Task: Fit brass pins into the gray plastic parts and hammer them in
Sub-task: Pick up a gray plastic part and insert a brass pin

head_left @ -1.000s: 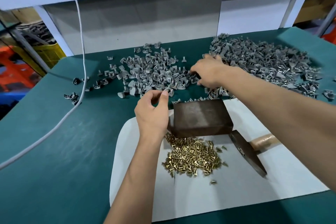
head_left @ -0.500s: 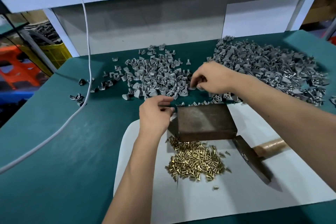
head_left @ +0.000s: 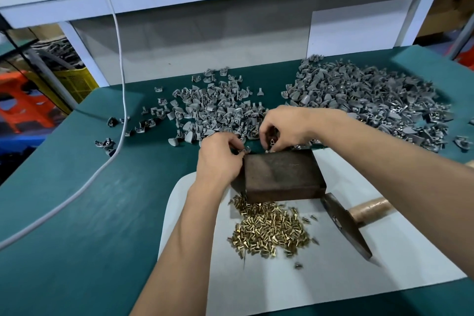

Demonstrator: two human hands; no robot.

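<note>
Pinching a gray part (head_left: 272, 141) in right-hand fingers (head_left: 266, 133) at the block's (head_left: 282, 174) 12 o'clock edge; pinching something small, likely a pin, in left-hand fingers (head_left: 237, 145) just beside it at 9 o'clock. Bringing the two together over the block. Probably worth seating the pin square in the hole before setting the part flat on the block, keeping fingertips off the striking spot. Lying at the block's 6 o'clock, the pins (head_left: 269, 231); at 4 o'clock, touching its corner, the hammer (head_left: 343, 226). Spreading from 11 to 2 o'clock, part piles (head_left: 359, 100). Leaving open worktop (head_left: 89, 213) at 8 o'clock, with a cable (head_left: 120, 100) crossing it.
</note>
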